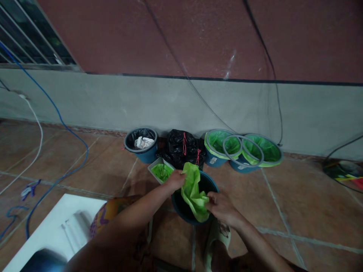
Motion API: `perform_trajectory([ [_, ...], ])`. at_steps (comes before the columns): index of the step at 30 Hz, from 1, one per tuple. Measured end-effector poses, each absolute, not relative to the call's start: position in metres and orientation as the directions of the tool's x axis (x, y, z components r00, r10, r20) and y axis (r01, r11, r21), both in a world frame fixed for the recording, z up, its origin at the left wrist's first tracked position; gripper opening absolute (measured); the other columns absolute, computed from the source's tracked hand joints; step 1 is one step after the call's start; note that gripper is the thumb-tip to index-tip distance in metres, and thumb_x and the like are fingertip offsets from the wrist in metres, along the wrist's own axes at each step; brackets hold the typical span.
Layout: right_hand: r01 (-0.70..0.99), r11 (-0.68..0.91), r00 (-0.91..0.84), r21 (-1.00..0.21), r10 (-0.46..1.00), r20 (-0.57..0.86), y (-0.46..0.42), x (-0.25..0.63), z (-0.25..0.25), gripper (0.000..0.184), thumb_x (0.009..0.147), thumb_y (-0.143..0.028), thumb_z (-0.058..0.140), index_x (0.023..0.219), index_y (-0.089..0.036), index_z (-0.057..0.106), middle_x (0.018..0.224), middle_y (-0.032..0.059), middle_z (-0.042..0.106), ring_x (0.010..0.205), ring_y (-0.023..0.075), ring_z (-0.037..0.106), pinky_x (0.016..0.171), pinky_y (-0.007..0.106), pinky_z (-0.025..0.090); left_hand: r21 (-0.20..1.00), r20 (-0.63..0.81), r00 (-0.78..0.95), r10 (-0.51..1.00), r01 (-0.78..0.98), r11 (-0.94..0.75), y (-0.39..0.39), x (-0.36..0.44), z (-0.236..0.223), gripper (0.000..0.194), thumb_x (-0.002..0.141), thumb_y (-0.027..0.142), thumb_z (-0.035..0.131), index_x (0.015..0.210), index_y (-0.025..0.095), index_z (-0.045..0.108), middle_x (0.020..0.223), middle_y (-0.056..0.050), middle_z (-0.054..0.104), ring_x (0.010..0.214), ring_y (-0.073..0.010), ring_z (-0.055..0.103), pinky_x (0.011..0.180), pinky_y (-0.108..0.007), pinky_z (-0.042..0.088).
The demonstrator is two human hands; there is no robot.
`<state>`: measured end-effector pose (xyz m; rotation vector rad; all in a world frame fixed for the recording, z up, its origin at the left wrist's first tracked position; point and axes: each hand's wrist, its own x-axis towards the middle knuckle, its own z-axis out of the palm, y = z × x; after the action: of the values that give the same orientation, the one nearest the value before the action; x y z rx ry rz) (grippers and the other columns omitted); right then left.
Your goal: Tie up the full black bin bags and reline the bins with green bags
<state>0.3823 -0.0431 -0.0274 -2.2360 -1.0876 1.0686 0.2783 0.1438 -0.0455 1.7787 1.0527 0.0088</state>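
Note:
A green plastic bag (194,191) hangs over a dark blue bucket (181,211) on the tiled floor in front of me. My left hand (176,180) grips the bag's upper edge at the bucket's far left rim. My right hand (221,206) holds the bag's lower part at the bucket's right rim. The bag is crumpled and partly inside the bucket.
A small box of green bags (161,171) lies just behind the bucket. Against the wall stand a black-lined bucket (141,144), tied black bags (183,148) and three green-lined buckets (244,151). Cables (61,121) cross the floor at left; a white board (56,226) lies near left.

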Motion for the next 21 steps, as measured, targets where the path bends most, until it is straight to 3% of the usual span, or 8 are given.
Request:
perform_trajectory([
  [2,0.637,-0.668,0.5,-0.384,0.738,-0.453,-0.048,0.397,-0.02,0.016,0.078,-0.017,0.051,0.081,-0.016,0.066,0.083,0.0112,0.072,0.082,0.022,0.067,0.068,0.028,0.043,0.71,-0.403,0.613,0.68,0.678,-0.19,0.153,0.275,-0.043,0.026,0.084,0.015,0.044,0.075,0.012,0.069,0.068,-0.003,0.065,0.069,-0.0148,0.06,0.062,-0.022,0.042],
  [4,0.676,-0.714,0.571,-0.184,0.665,-0.482,-0.053,0.409,-0.012,0.021,0.082,-0.02,0.049,0.084,-0.016,0.069,0.092,0.0169,0.073,0.091,0.0274,0.069,0.071,0.031,0.045,0.672,-0.375,0.638,0.672,0.687,-0.276,0.159,0.271,-0.041,0.026,0.079,0.009,0.044,0.077,0.013,0.069,0.071,-0.004,0.067,0.072,-0.0153,0.061,0.064,-0.022,0.043],
  [8,0.665,-0.74,0.593,-0.095,0.602,-0.535,-0.058,0.422,0.0,0.024,0.084,-0.029,0.052,0.093,-0.016,0.071,0.1,0.019,0.072,0.098,0.0312,0.068,0.075,0.035,0.048,0.683,-0.348,0.724,0.595,0.631,-0.368,0.161,0.265,-0.039,0.033,0.071,0.002,0.044,0.084,0.014,0.071,0.079,-0.003,0.07,0.078,-0.0159,0.063,0.069,-0.022,0.044],
  [13,0.6,-0.783,0.7,-0.163,0.613,-0.366,-0.05,0.426,-0.004,0.052,0.087,-0.036,0.052,0.132,-0.01,0.052,0.118,0.023,0.066,0.11,0.0332,0.063,0.088,0.041,0.048,0.816,-0.367,0.836,0.408,0.5,-0.29,0.152,0.267,-0.035,0.034,0.066,0.005,0.043,0.081,0.016,0.071,0.076,0.001,0.068,0.074,-0.0142,0.062,0.069,-0.021,0.045],
  [18,0.6,-0.616,0.61,-0.51,0.765,-0.208,-0.034,0.418,-0.022,0.078,0.078,-0.037,0.065,0.147,-0.017,0.034,0.138,0.0151,0.053,0.128,0.0275,0.05,0.101,0.038,0.043,0.913,-0.409,0.903,0.135,0.407,0.045,0.14,0.268,-0.02,0.031,0.068,0.015,0.047,0.087,0.015,0.072,0.075,0.0,0.068,0.062,-0.0114,0.058,0.062,-0.021,0.045],
  [21,0.597,-0.485,0.51,-0.639,0.844,-0.163,-0.026,0.413,-0.026,0.077,0.073,-0.027,0.067,0.144,-0.02,0.039,0.14,0.0105,0.053,0.126,0.0235,0.051,0.101,0.034,0.042,0.916,-0.401,0.914,0.059,0.399,0.042,0.141,0.267,-0.011,0.026,0.069,0.017,0.049,0.082,0.014,0.072,0.069,0.0,0.066,0.057,-0.0106,0.055,0.059,-0.021,0.044],
])
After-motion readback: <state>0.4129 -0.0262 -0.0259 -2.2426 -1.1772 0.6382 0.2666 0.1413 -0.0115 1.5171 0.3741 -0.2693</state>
